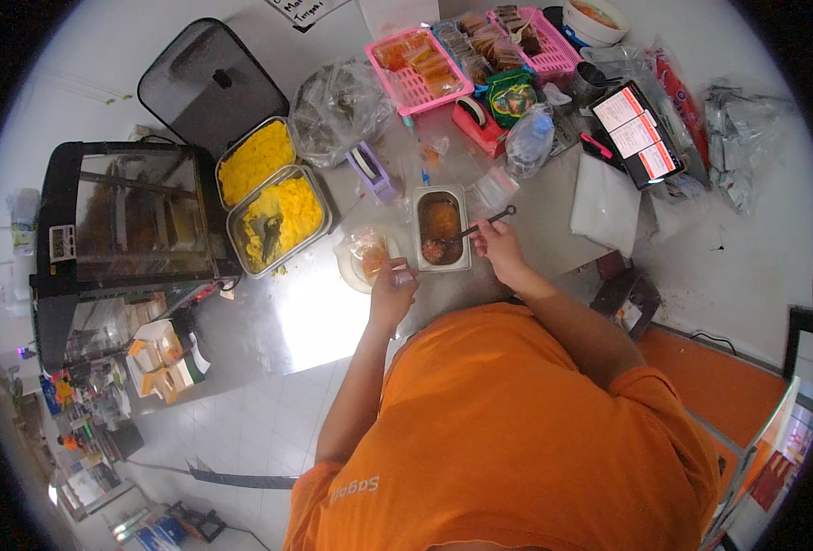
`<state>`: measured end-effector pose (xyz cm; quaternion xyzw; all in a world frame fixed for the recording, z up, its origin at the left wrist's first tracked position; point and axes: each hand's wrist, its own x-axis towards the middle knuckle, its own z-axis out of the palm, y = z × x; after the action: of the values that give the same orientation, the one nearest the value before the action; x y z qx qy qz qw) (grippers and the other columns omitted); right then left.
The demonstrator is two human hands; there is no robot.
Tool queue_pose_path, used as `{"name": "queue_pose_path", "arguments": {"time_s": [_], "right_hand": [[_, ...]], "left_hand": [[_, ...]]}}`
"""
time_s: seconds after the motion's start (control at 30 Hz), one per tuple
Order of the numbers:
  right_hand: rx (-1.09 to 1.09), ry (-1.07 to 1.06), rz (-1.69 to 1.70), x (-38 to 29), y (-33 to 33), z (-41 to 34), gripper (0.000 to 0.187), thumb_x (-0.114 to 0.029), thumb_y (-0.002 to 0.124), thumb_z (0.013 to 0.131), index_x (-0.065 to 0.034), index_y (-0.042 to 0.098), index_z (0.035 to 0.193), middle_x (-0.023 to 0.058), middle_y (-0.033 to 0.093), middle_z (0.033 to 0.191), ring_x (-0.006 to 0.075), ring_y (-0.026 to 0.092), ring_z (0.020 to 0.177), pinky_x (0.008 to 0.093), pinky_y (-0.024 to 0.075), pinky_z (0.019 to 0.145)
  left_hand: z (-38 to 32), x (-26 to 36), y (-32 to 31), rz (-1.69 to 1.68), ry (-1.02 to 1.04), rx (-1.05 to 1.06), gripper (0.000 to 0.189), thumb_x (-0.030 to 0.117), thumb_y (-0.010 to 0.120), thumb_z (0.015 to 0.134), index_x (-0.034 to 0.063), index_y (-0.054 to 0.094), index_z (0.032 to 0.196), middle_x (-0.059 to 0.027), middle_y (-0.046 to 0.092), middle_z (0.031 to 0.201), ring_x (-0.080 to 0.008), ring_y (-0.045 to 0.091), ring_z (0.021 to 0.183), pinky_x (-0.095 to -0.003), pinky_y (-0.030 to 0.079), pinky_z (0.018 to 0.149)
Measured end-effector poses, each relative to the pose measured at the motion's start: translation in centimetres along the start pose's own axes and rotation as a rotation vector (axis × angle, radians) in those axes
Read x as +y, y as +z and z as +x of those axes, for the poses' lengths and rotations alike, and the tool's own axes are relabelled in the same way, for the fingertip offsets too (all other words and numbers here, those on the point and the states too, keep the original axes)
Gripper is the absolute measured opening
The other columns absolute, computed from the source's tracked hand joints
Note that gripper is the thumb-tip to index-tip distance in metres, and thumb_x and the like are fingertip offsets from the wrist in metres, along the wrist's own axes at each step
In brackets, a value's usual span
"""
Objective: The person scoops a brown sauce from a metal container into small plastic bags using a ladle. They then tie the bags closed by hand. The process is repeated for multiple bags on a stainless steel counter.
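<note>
My right hand grips the black handle of a spoon. Its lower end dips into a rectangular steel food pan. Inside the pan is reddish-brown, oily sauce, with chunkier red sauce around the spoon's end. To the left, my left hand has its fingers closed around a small clear plastic piece, perhaps a little bag. Just beyond those fingers lies a clear plastic packet with orange contents, on a round pale surface, perhaps a plate.
Two steel trays of yellow food stand left, beside a glass-fronted display warmer. Behind are a purple tape dispenser, a red tape dispenser and pink baskets of sauce packets. A tablet stands at the right.
</note>
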<state>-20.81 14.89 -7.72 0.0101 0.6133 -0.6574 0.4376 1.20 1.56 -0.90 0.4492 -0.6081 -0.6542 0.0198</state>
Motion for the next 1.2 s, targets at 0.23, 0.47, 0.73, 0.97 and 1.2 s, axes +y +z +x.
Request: {"name": "queue_pose_path", "arguments": {"time_s": [0.23,0.47,0.73,0.97,1.2], "right_hand": [[-0.014,-0.035,0.180,-0.1,-2.6,0.3,0.025,-0.028,0.056,0.106,-0.0055,0.065,0.105,0.0003,0.065,0.086,0.0094,0.057,0.070,0.0269,0.0459,0.059],[0.009,0.010,0.171,-0.9,-3.5,0.1,0.024,-0.031,0.056,0.106,-0.0091,0.066,0.106,-0.0016,0.064,0.088,0.0093,0.057,0.074,0.0281,0.0449,0.063],[0.027,0.073,0.315,-2.4,-3.7,0.1,0.020,-0.034,0.060,0.104,-0.0147,0.062,0.098,-0.0020,0.066,0.091,0.0111,0.056,0.077,0.0317,0.0443,0.068],[-0.057,0.039,0.352,-5.5,-2.4,-1.2,0.019,-0.033,0.062,0.103,-0.0149,0.064,0.099,-0.0020,0.066,0.091,0.0115,0.056,0.081,0.0336,0.0441,0.074],[-0.089,-0.020,0.248,-6.6,-2.1,-1.3,0.022,-0.033,0.060,0.104,-0.0122,0.067,0.104,-0.0024,0.065,0.088,0.0096,0.055,0.078,0.0282,0.0442,0.067]], "left_hand": [[-1.9,1.4,0.0,-0.303,0.029,0.009,0.044,0.014,0.063,0.100,0.0114,0.028,0.126,-0.0145,0.064,0.126,-0.0195,0.065,0.098,-0.0342,0.056,0.074],[-1.0,1.4,-0.8,-0.330,0.101,-0.034,0.035,0.020,0.059,0.104,0.0116,0.031,0.124,-0.0134,0.065,0.125,-0.0197,0.065,0.099,-0.0361,0.056,0.077],[0.9,0.9,-0.4,-0.208,0.198,-0.083,0.017,0.020,0.059,0.104,0.0091,0.055,0.117,-0.0052,0.067,0.116,-0.0147,0.064,0.098,-0.0316,0.052,0.079],[3.2,3.2,0.4,0.063,0.177,-0.111,0.017,0.018,0.061,0.102,0.0070,0.065,0.115,-0.0024,0.069,0.104,-0.0115,0.062,0.091,-0.0277,0.048,0.075],[7.0,4.7,-0.5,0.180,0.263,-0.291,0.018,0.016,0.063,0.101,0.0078,0.067,0.116,0.0002,0.070,0.097,-0.0111,0.062,0.088,-0.0286,0.050,0.078]]}}
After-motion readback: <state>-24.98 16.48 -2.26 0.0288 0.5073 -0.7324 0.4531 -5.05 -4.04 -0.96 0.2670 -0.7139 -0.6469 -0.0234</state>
